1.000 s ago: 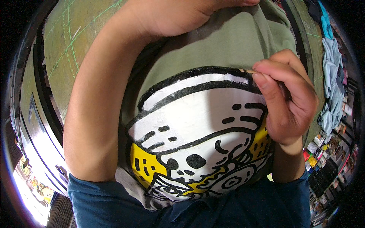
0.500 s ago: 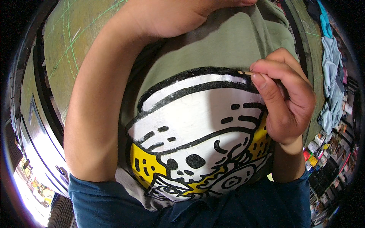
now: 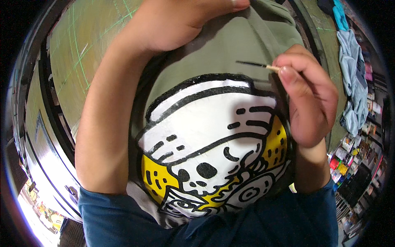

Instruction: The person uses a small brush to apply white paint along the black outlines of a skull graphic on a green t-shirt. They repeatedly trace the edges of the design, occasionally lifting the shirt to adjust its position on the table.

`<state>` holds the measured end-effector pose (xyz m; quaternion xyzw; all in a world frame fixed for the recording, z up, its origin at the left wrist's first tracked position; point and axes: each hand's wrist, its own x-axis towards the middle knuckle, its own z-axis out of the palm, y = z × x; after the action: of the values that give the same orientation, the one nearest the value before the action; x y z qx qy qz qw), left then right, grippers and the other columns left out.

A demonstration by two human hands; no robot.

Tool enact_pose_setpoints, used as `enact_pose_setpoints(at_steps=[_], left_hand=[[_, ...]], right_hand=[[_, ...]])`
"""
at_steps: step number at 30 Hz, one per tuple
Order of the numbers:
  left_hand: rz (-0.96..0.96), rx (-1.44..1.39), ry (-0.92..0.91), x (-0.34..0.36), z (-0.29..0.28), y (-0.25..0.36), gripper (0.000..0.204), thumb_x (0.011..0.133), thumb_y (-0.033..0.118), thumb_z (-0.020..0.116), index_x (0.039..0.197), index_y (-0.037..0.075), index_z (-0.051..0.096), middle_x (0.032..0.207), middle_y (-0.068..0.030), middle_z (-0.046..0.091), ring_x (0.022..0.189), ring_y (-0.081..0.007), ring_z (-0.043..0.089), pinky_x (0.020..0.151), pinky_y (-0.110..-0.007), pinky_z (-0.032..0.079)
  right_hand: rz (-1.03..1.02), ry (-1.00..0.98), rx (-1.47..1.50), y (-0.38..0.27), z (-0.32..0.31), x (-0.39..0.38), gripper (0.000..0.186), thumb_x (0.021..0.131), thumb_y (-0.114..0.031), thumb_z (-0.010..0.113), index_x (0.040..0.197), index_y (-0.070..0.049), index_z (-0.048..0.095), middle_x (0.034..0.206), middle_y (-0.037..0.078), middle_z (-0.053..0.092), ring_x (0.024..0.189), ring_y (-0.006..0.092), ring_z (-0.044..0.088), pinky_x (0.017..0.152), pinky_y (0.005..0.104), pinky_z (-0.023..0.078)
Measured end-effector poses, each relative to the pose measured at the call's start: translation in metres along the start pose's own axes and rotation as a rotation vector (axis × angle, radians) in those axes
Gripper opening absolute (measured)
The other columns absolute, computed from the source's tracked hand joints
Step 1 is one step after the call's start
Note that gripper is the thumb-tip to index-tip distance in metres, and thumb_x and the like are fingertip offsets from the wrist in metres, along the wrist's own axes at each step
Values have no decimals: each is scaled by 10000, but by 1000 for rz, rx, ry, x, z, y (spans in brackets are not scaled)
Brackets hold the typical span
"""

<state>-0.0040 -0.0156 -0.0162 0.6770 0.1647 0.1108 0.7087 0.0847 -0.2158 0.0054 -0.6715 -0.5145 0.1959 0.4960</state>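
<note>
Pinched between the thumb and fingers of my right hand (image 3: 310,92) is a thin paintbrush (image 3: 268,66). Its dark, slender end points left, just above the painted picture and apart from the black outline. The picture (image 3: 193,119) shows a white skull face under a white banded cap, with yellow sides and black lines, on an olive-green cloth (image 3: 214,51). My left hand (image 3: 185,18) lies over the far part of the cloth with its thumb stretched out. The upper edge of the view cuts off its other fingers.
A greenish board (image 3: 92,29) with bright green grid lines stands at far left, beside a shiny metal panel (image 3: 49,152). Light blue cloth (image 3: 352,78) hangs at the right. Below it are several small paint containers (image 3: 339,164).
The brush has lifted from the cap's black top edge and swung up and left, with my right hand. My left hand has shifted left in the picture, and the whole view has moved slightly.
</note>
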Motion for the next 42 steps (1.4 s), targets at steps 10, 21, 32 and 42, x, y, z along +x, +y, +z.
enact_pose_setpoints(at_steps=[10, 21, 32, 42], left_hand=[[-32, 29, 27, 0, 6, 3, 144, 913, 138, 630, 880, 6, 676, 705, 26, 610, 591, -40, 487, 516, -196, 369], [58, 30, 24, -6, 4, 0, 157, 906, 122, 634, 964, -21, 666, 816, -27, 656, 697, -75, 564, 614, -210, 444], [83, 70, 66, 0, -8, -10, 209, 874, 152, 675, 989, -22, 672, 908, -66, 681, 790, -113, 619, 725, -220, 484], [-27, 121, 122, -9, 15, 13, 152, 904, 135, 639, 931, -10, 676, 790, 0, 645, 670, -64, 538, 591, -209, 420]], right_hand=[[267, 176, 303, -14, 3, -34, 208, 961, -98, 478, 1068, 58, 565, 655, 32, 523, 534, 84, 432, 524, 211, 362], [-70, 163, -171, 15, 0, -43, 139, 898, 21, 518, 997, 78, 597, 796, 77, 553, 665, 101, 467, 596, 215, 364], [328, 209, 1164, 19, -29, -38, 163, 986, -153, 398, 967, -6, 467, 741, -15, 379, 611, 70, 307, 563, 223, 270], [145, 389, 195, 13, 9, -38, 73, 872, -12, 577, 889, 15, 643, 686, -8, 523, 574, 43, 409, 520, 190, 297]])
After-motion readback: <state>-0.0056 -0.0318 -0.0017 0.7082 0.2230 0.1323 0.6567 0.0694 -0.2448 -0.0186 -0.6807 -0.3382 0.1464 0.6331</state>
